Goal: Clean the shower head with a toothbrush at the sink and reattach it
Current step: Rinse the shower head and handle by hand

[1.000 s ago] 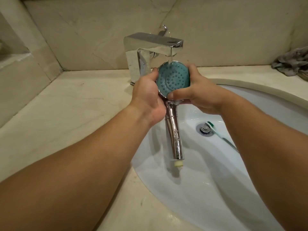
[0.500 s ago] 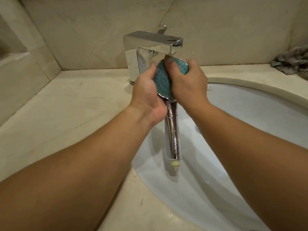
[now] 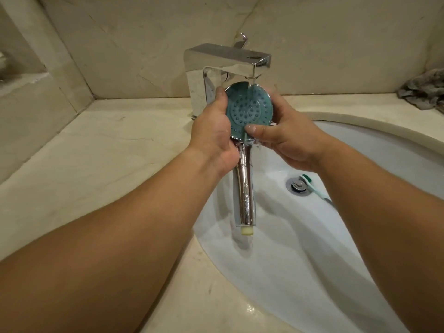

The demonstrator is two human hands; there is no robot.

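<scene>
Change: the right hand (image 3: pixel 292 143), which lay across the spray face half a second ago, has slid down to its lower rim, baring the teal face again; the toothbrush and drain, then hidden by the forearm, show once more.
Head view, shower head: a round chrome shower head with a teal rubber-nozzled face (image 3: pixel 248 109) is held over the white oval basin (image 3: pixel 312 272), its face turned up toward the camera directly beneath the spout.
Left hand: the left hand (image 3: pixel 212 133) grasps the head's left edge and neck, fingers curled behind it, thumb along the rim.
Right hand: it grips the head's right side, thumb pressed flat on the lower part of the face.
Handle: the chrome handle (image 3: pixel 245 195) slopes down toward the camera, ending in a cream threaded fitting (image 3: pixel 247 230).
Water: 1 thin stream (image 3: pixel 250 92) falls from the angular chrome tap (image 3: pixel 225 61) onto the face and runs off the lower rim.
Toothbrush: a green-and-white toothbrush (image 3: pixel 312 186) lies in the basin, bristle end touching the chrome drain plug (image 3: pixel 298 186).
Surroundings: a beige marble counter (image 3: pixel 96 152) rings the basin; a crumpled grey cloth (image 3: pixel 422 92) sits at its far right corner.
</scene>
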